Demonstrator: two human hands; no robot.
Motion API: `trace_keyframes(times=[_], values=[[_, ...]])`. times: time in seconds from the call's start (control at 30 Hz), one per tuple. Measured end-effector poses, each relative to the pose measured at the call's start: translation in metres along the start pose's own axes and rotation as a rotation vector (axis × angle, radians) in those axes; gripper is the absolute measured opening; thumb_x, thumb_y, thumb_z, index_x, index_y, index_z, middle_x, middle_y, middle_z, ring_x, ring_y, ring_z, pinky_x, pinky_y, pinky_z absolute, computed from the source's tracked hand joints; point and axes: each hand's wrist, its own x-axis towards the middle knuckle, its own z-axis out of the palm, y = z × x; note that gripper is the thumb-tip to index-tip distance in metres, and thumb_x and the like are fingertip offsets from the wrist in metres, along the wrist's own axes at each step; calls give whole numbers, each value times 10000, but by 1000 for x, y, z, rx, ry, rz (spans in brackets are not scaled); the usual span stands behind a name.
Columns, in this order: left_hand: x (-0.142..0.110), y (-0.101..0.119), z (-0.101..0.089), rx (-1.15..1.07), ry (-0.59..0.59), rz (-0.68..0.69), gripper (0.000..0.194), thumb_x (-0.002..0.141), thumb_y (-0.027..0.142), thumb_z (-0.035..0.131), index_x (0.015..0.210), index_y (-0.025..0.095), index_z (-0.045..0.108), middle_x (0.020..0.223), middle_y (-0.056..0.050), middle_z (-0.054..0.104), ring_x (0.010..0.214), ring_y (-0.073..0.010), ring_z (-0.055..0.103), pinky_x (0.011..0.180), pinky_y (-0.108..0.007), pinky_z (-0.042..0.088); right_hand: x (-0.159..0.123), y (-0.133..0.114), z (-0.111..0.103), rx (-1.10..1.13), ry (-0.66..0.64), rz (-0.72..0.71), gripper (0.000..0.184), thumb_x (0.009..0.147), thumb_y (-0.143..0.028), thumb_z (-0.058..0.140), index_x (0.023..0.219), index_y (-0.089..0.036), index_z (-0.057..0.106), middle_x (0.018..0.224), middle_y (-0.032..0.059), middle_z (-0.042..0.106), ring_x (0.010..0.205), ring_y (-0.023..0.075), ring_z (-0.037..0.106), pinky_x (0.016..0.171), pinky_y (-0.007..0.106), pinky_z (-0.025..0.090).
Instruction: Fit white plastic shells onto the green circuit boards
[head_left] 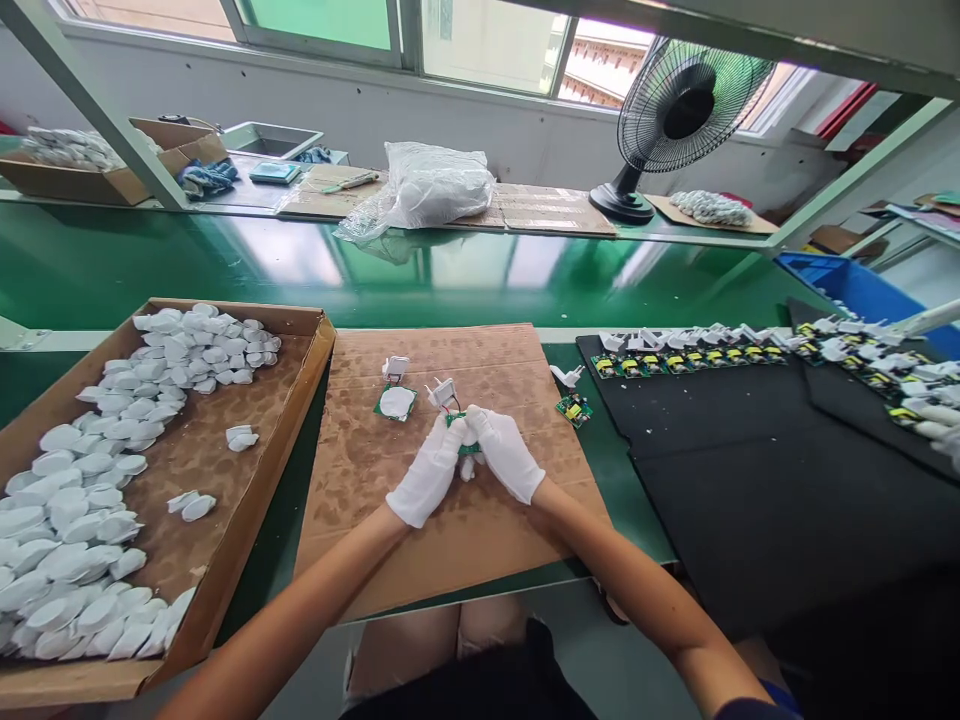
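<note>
Meeting over the cardboard sheet [450,575] in the head view: two white-gloved hands, forearms bare, left one in from 7 o'clock, right one in from 5. Left hand [429,478] slants up toward 1 o'clock, right hand [511,455] toward 11; fingertips nearly touch.

Fingers of both drawn in narrow, pinching a small green circuit board [471,449] between them. Board sits right at the fingertips, its lower edge showing green in the gap between the gloves. White plug housing [443,393] lies just off the fingertips at 11 o'clock, thin wires [453,406] running from it to the board.

At 10 o'clock from the hands, apart from them: a second board [380,402] bearing a white disc [397,403], another housing [396,369] at its 12. At 2 o'clock, a loose board with yellow part [574,410]. Carton tray [281,470] of white flat pieces [71,500] at 9 o'clock; black mat [720,480] with a row of boards [690,358] at 3.

Hard to make out: most of the held board, covered by gloves; a whitish bit among the fingertips and another below at 6 o'clock, shapes unclear. Tray cut off at lower left, right upper arm at lower edge.
</note>
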Motion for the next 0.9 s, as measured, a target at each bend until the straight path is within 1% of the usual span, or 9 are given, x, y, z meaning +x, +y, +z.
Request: trace_keyframes(times=[0.07, 0.13, 0.23, 0.3, 0.4, 0.5, 0.67, 0.8, 0.9], values=[[-1, 2, 1, 32, 4, 0, 286, 835, 460, 463, 936, 193, 475, 682, 30, 525, 468, -71, 434, 490, -223, 399, 0, 1, 2, 105, -21, 40, 493, 788, -675, 384, 688, -203, 485, 505, -32, 516, 342, 109, 488, 321, 231, 374], [-2, 4, 0, 97, 17, -5, 303, 822, 436, 496, 998, 191, 475, 716, 15, 538, 518, -90, 457, 523, -232, 412, 0, 1, 2, 90, -34, 53, 528, 784, -693, 361, 678, -194, 497, 483, -30, 517, 336, 112, 492, 319, 233, 386], [-4, 6, -3, 173, -27, -15, 284, 808, 401, 529, 990, 189, 473, 656, 19, 521, 545, -116, 472, 547, -243, 414, 0, -1, 0, -1, -1, 41, 566, 782, -697, 361, 588, -183, 498, 438, -12, 520, 340, 108, 479, 330, 228, 378], [-6, 7, -5, 175, -80, -20, 266, 810, 395, 530, 970, 192, 465, 621, 28, 507, 528, -116, 468, 551, -247, 410, 0, -4, -2, 7, -32, 61, 595, 789, -704, 326, 604, -173, 519, 441, -2, 534, 343, 110, 482, 332, 226, 369], [-5, 12, -6, 89, -137, -38, 245, 828, 405, 501, 942, 193, 455, 614, 32, 515, 541, -114, 487, 593, -250, 420, -2, -8, -6, 16, -152, 78, 605, 808, -690, 297, 785, -152, 572, 501, -4, 570, 356, 112, 513, 328, 208, 342], [-1, 16, -5, -79, -154, -87, 237, 845, 426, 456, 877, 192, 440, 577, 41, 505, 517, -109, 488, 572, -251, 421, -2, -9, -10, -146, -163, -3, 470, 836, -594, 399, 954, -171, 568, 595, -10, 608, 416, 102, 533, 388, 202, 366], [2, 8, -5, -192, -13, -108, 253, 803, 429, 500, 821, 189, 423, 568, 51, 503, 437, -85, 456, 479, -230, 386, -1, -8, -10, -451, -153, -111, 316, 878, -433, 447, 1037, -186, 563, 594, -14, 605, 525, 123, 549, 549, 236, 420], [4, 0, -6, -146, 126, -109, 270, 772, 430, 538, 822, 190, 425, 574, 59, 497, 430, -70, 438, 452, -213, 366, -4, -9, -8, -508, -163, -114, 291, 863, -369, 492, 1083, -183, 530, 595, -12, 615, 608, 146, 581, 626, 254, 430], [4, 5, -6, -159, 104, -127, 305, 767, 465, 535, 824, 188, 420, 575, 58, 494, 440, -75, 447, 446, -211, 368, -5, -11, -8, -464, -161, -107, 308, 858, -381, 498, 1082, -171, 521, 582, -18, 608, 589, 135, 573, 614, 244, 432]])
